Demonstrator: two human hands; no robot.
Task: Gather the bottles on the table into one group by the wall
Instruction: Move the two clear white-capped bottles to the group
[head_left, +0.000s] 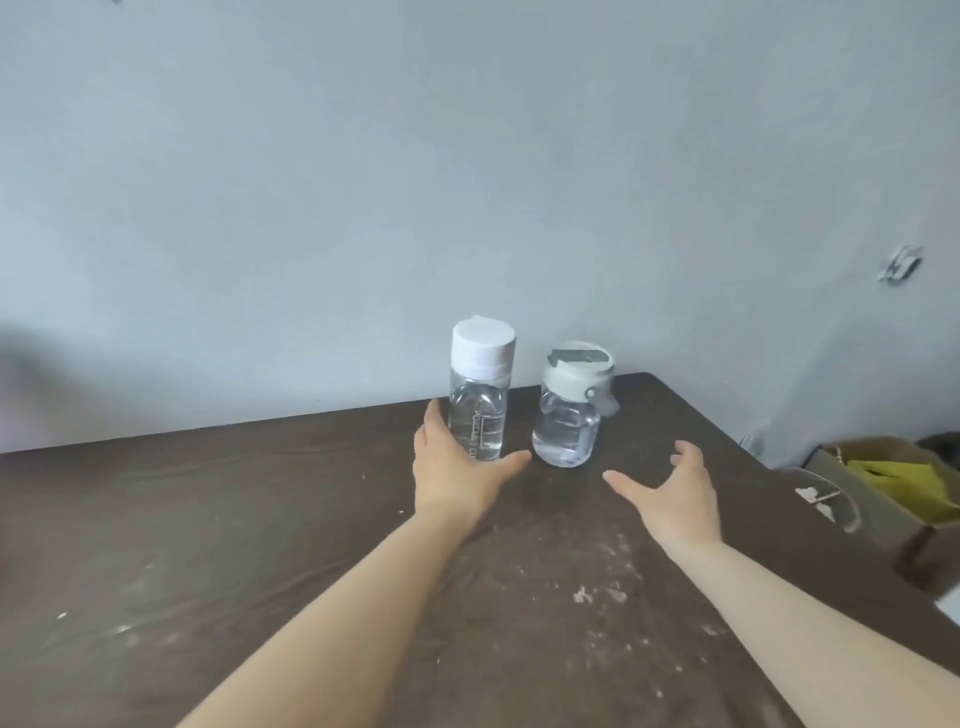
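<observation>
Two clear bottles of clear liquid stand upright near the wall (467, 182) at the table's (208, 519) far edge: a tall one (479, 395) and a squat one (571, 410). The left hand (457, 467) cups the tall one loosely, thumb and fingers spread; whether it grips is unclear. The right hand (675, 493) hangs open over bare tabletop near the squat one.

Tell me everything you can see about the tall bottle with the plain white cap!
The tall bottle is clear, plastic by the look of it, with a wide white screw cap and faint markings down its side. Clear liquid fills most of it. It stands upright on the dark brown table, near the wall, just left of a shorter bottle. The left hand cups its lower part, open, fingers on one side and thumb on the other.
</observation>
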